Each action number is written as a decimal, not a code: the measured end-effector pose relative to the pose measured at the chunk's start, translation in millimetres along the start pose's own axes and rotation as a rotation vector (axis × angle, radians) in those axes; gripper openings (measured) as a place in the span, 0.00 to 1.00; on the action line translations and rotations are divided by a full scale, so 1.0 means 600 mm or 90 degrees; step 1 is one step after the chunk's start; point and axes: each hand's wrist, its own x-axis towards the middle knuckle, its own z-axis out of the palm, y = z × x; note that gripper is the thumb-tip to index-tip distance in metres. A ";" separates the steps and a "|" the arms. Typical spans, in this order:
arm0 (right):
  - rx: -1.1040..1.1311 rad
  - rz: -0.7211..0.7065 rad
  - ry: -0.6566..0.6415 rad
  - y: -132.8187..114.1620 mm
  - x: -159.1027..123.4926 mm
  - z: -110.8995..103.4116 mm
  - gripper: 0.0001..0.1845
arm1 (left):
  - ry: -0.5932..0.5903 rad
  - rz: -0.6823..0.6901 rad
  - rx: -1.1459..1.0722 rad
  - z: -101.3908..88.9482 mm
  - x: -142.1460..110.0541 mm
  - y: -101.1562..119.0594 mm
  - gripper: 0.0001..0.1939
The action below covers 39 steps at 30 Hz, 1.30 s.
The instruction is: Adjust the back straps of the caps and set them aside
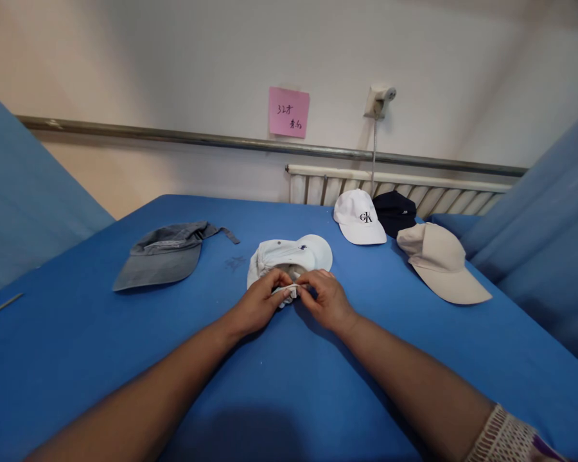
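A white cap with a small dark logo lies on the blue table, its brim pointing away from me. My left hand and my right hand meet at the cap's near edge. Both pinch the cap's back strap between fingers and thumbs. The strap's end is partly hidden by my fingers.
A grey cap lies to the left. At the far right sit a white cap with black letters, a dark cap behind it and a beige cap. A radiator and a pink note are on the wall.
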 end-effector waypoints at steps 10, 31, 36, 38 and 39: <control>-0.059 -0.002 0.020 -0.017 -0.008 -0.006 0.05 | 0.094 -0.026 0.033 0.014 0.002 0.014 0.09; 0.080 0.126 0.045 -0.009 -0.010 0.002 0.02 | 0.092 -0.004 0.200 0.009 -0.008 0.021 0.09; 0.054 0.084 0.058 -0.009 -0.012 -0.006 0.02 | 0.095 0.007 0.179 0.007 -0.009 0.023 0.08; 0.058 0.068 0.037 -0.009 -0.013 -0.010 0.02 | 0.095 0.013 0.140 0.007 -0.009 0.022 0.09; 0.063 0.059 0.022 -0.010 -0.013 -0.012 0.02 | 0.095 0.013 0.116 0.006 -0.008 0.021 0.09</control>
